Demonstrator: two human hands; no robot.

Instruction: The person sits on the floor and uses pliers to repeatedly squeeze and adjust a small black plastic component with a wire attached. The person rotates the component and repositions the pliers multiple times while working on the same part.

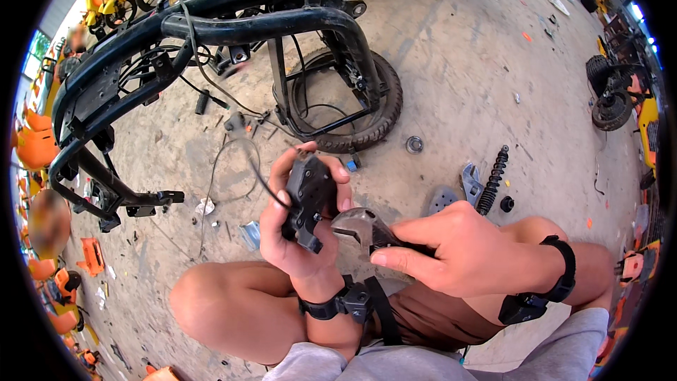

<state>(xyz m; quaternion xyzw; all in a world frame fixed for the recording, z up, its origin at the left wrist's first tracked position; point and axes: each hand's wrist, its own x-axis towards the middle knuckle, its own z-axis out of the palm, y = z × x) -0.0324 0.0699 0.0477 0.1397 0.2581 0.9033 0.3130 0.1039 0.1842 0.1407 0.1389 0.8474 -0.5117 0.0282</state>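
Observation:
My left hand (300, 257) is raised in the middle, its fingers curled around a black bolted part (307, 197) that looks like a brake caliper. A thin dark cable (261, 173) runs from its side toward the floor. In my right hand (458, 247) is a metal hand tool (363, 229) with a broad, curved head, which looks like pincers. Its jaws point left at the caliper's lower end, close to a small bolt there. Whether they touch cannot be made out. My right palm and fingers hide the tool's handles.
A black tubular vehicle frame (268, 26) stands at the far left, with a tyre (391, 92) lying beside it. On the floor to the right are a spring shock absorber (493, 180), a round metal part (415, 144) and a grey perforated shoe (443, 199). Orange and yellow vehicles line both sides.

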